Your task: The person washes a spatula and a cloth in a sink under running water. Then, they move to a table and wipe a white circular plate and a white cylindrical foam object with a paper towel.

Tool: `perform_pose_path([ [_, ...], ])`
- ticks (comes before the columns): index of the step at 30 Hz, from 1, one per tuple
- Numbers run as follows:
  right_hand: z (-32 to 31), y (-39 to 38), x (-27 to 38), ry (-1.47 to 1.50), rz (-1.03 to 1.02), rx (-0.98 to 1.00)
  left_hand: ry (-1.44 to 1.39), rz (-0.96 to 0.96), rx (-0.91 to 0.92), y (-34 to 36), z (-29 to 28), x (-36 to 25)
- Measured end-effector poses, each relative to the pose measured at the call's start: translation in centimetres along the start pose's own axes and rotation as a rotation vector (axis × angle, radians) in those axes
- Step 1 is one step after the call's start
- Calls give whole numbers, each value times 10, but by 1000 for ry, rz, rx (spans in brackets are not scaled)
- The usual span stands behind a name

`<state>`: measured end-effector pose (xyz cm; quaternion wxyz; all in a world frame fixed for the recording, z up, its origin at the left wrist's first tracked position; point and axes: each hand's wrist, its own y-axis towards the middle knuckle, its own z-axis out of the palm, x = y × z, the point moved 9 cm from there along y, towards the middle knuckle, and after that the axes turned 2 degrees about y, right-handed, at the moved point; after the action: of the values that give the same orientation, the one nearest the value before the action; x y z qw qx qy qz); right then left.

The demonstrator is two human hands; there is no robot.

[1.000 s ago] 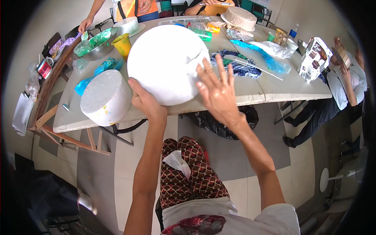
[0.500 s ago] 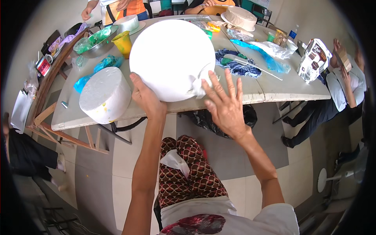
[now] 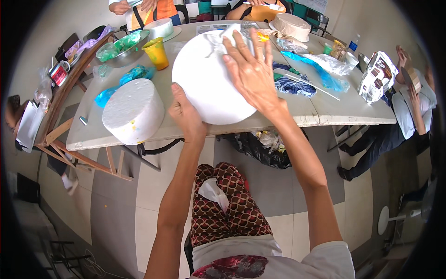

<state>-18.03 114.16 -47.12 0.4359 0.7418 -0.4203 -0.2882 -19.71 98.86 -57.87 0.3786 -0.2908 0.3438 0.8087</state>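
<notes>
A round white disc (image 3: pixel 200 83) is tilted toward me over the table's front edge. My left hand (image 3: pixel 186 109) is closed on its lower left rim, thumb on the face. Across the disc's upper right lies my right hand (image 3: pixel 251 69), its fingers stretched out and holding a crumpled white tissue (image 3: pixel 217 44) against the surface. Part of the tissue is hidden under the fingers. Left of the disc stands a white foam cake dummy (image 3: pixel 132 111) with small yellow smudges. Another white tissue (image 3: pixel 213 193) rests on my lap.
On the table (image 3: pixel 297 111) are a yellow cup (image 3: pixel 155 53), a metal bowl (image 3: pixel 121 53) with green-smeared bags, blue plastic (image 3: pixel 139 73), a checked cloth (image 3: pixel 295 86) with a spatula and a black-and-white pouch (image 3: pixel 377 76). Below sits a black rubbish bag (image 3: pixel 260 151). Other people are nearby.
My right hand and the tissue have moved from the disc's lower right edge up to its top. The disc sits slightly farther right in view and is turned, with my left hand still on its rim.
</notes>
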Motion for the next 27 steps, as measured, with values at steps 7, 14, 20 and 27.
perform_pose_path([
  [7,14,2,57,235,-148,-5,85,-26,64,2,-1,0],
  [14,1,-9,24,701,145,150,-43,-174,41,-5,6,6],
  [20,-47,-35,-69,773,532,-38,-155,-298,82,-11,11,8],
  [27,-32,-94,-83,1292,1111,338,34,-544,399,-17,35,20],
])
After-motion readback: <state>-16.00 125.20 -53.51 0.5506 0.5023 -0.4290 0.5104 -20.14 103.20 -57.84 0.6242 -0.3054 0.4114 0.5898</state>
